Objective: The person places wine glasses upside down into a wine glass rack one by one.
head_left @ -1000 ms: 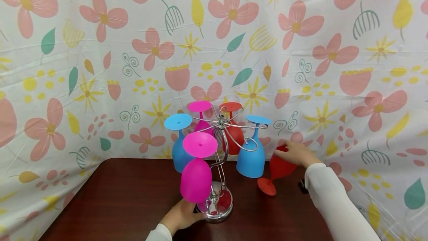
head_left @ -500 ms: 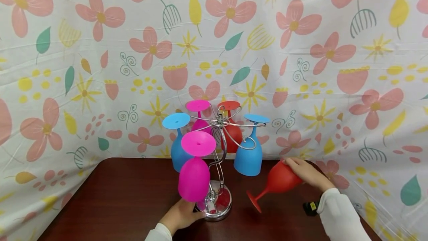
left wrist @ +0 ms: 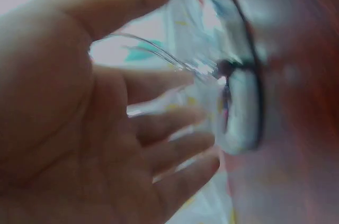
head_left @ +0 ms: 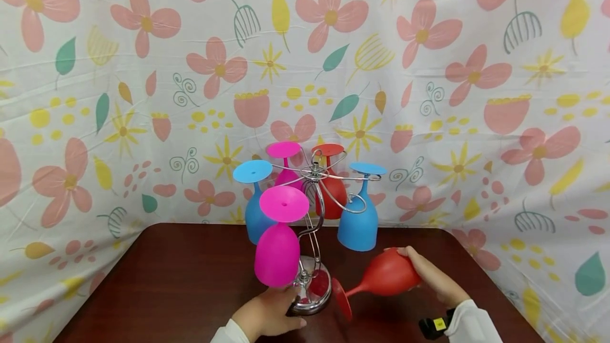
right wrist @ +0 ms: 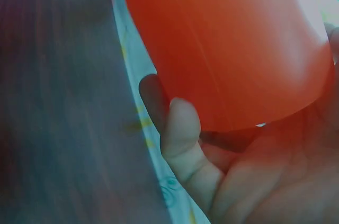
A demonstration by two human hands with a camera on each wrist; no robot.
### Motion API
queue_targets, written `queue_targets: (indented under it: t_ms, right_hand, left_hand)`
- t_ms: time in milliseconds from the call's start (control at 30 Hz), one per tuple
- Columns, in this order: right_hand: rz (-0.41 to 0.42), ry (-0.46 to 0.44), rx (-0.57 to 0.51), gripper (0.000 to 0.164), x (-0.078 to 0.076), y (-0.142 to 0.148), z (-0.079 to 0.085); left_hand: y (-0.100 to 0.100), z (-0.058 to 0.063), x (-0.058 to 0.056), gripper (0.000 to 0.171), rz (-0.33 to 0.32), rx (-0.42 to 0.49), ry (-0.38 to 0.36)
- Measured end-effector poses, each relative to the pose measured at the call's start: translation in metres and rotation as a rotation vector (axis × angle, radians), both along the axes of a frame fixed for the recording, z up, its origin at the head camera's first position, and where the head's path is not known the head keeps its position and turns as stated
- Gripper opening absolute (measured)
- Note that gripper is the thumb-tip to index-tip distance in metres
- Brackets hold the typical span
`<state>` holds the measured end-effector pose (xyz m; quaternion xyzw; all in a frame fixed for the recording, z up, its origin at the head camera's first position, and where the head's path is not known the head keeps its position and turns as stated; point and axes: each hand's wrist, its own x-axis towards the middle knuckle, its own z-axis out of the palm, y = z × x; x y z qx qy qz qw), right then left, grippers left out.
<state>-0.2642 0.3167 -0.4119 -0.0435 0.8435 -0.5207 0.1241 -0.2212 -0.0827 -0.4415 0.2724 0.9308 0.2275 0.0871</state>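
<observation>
My right hand (head_left: 436, 277) grips a red plastic goblet (head_left: 388, 274) round its bowl near the rim. The goblet lies tilted on its side in the air, stem and foot pointing left toward the stand. In the right wrist view the red bowl (right wrist: 228, 44) fills the top, with fingers (right wrist: 183, 134) curled at its rim. A chrome goblet stand (head_left: 314, 173) stands upright on the table. Beside its round base (head_left: 312, 303) is my left hand (head_left: 267, 314); the left wrist view shows its fingers (left wrist: 180, 147) spread and fairly straight near the base, blurred, contact unclear.
On the stand's wire arms hang upside-down goblets: a near pink one (head_left: 277, 253), a far pink one (head_left: 284, 150), a left blue one (head_left: 257, 216), a right blue one (head_left: 358, 226) and a red one (head_left: 332, 189). Behind the dark wooden table (head_left: 167, 279) hangs a floral cloth (head_left: 143, 83).
The red goblet, held in my right hand, has come nearer and turned from foot-down to nearly horizontal, its foot now by the stand's base. My left hand has loosened slightly at the base.
</observation>
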Motion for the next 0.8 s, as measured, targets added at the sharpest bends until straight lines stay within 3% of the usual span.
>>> queue_targets:
  t_ms: [100,167,233,333,433,533,667,800]
  right_hand:
    - [0.039,-0.071,-0.149,0.068,0.003,-0.003,-0.004]
    - [0.086,-0.113,-0.231,0.062,0.006,-0.005,-0.007]
    - [0.139,-0.165,-0.330,0.055,0.009,-0.007,-0.011]
    - [0.226,-0.234,-0.454,0.048,0.013,-0.013,-0.018]
    - [0.300,-0.292,-0.567,0.045,0.015,-0.022,-0.027]
    - [0.392,-0.338,-0.677,0.052,0.016,-0.031,-0.034]
    - [0.496,-0.402,-0.790,0.059,0.016,-0.042,-0.042]
    - [0.559,-0.450,-0.848,0.064,0.019,-0.052,-0.048]
  left_hand:
    - [0.005,0.006,0.002,0.066,-0.117,-0.003,-0.058]
    - [0.007,0.008,0.001,0.061,-0.210,0.028,-0.056]
    - [0.011,0.007,-0.001,0.055,-0.298,0.093,-0.020]
    - [0.018,0.004,-0.004,0.043,-0.359,0.254,-0.004]
    - [0.028,0.000,-0.004,0.032,-0.346,0.459,-0.036]
    - [0.037,-0.001,0.001,0.028,-0.284,0.641,-0.035]
    - [0.045,0.001,0.009,0.022,-0.187,0.788,0.052]
    - [0.052,0.004,0.016,0.020,-0.096,0.915,0.088]
